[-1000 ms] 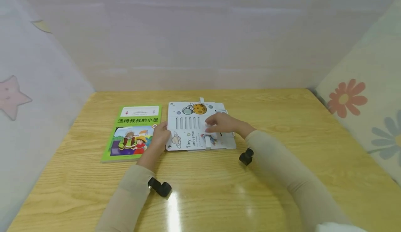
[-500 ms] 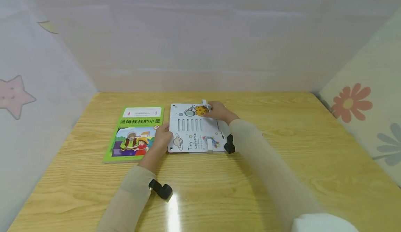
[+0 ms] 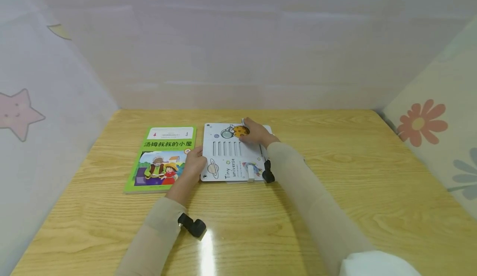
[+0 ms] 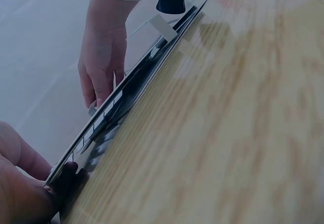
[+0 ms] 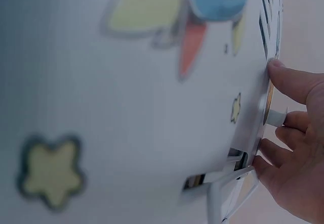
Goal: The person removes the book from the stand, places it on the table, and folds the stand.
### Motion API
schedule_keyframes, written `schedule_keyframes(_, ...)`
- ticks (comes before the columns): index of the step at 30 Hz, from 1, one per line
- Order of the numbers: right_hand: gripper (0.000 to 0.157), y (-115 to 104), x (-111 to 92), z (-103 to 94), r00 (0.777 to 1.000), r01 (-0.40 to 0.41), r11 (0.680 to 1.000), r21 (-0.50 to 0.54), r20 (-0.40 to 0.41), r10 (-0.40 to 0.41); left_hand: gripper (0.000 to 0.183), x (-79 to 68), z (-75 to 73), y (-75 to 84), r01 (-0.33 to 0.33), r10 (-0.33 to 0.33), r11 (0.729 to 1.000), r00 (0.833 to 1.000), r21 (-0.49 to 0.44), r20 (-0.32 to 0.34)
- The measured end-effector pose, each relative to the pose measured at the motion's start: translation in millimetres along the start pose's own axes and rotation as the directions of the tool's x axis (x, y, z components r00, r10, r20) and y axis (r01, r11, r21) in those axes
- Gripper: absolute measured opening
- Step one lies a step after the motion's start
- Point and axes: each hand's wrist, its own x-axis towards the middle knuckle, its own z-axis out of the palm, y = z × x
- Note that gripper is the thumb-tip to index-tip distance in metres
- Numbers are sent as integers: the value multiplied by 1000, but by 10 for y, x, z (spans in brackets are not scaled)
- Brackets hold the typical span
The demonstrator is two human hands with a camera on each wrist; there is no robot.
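A white book stand (image 3: 208, 147), printed with an astronaut, planets and "Tiny universe", lies folded on the table. My left hand (image 3: 194, 164) holds its left edge; the left wrist view shows the thumb on top and a finger underneath. At the far edge is my right hand (image 3: 255, 132), its thumb on the printed face and its fingers beyond the edge. A small clip (image 5: 276, 117) at that edge touches the index finger in the right wrist view. The near clip (image 3: 251, 173) stands at the front edge. My right hand hides part of the stand's upper right.
A green picture book (image 3: 160, 160) lies left of the stand, close to my left hand. The wooden table (image 3: 335, 164) extends right and toward me. Patterned cloth walls (image 3: 238, 61) enclose the back and both sides.
My right hand has moved from above the stand's middle to its far edge and now grips there by the clip. My left hand stays on the left edge.
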Motion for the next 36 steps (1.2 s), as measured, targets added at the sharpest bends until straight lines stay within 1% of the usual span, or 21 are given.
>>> schedule_keyframes(12,67,-16,-39,30,999,11,999,-31,-43,-12,59,-17,5,48,23,-23,1000,1000,6,-2)
schedule_keyframes(17,66,-20,-44,52,998,-1,1000,-21,-55,0,58,-22,5,55,20,-20,1000,1000,-9,-1)
schedule_keyframes(22,66,-23,-55,61,998,-23,998,-53,-66,20,58,-12,11,48,20,-20,1000,1000,-11,-5)
schedule_keyframes(26,64,-35,-64,59,997,-31,997,-73,-76,26,56,7,22,49,23,-23,999,1000,-31,-1)
schedule_keyframes(30,62,-44,-68,59,996,-47,996,-80,-82,40,54,30,23,66,45,-45,998,999,-53,-3)
schedule_keyframes(34,61,-61,-84,60,997,-57,995,-84,-57,52,58,43,-4,86,73,-77,991,997,-116,-27)
schedule_keyframes(36,61,-82,-106,58,998,-50,996,-73,-37,47,60,36,-24,90,73,-79,988,996,-138,-39)
